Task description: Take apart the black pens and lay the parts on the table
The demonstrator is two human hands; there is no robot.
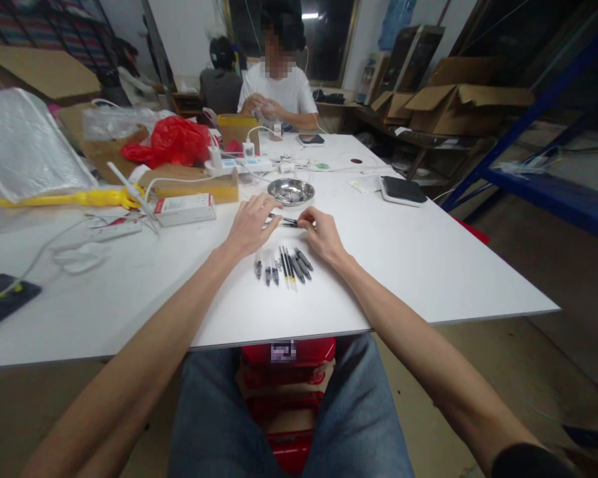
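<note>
My left hand [253, 222] is over the table with its fingers apart, at the left end of a few slim dark pen pieces [285, 222]. At their right end, the fingertips of my right hand [323, 234] are pinched together on one of these pieces. Nearer to me lie pen parts in a row: clear-ended pieces with dark tips [268, 273], slim black refills with yellow ends [286, 262] and dark grey pen barrels [299, 267]. Just beyond my hands is a shiny metal bowl [274, 196] holding small pieces I cannot make out.
To the left are a white box [185, 210], a yellow-handled object [80, 198], a red plastic bag [172, 143] and a power strip [244, 164] with cables. A black-and-white device [403, 191] lies at right. Across the table sits a person [279, 89]; blue shelving [553, 202] stands at right.
</note>
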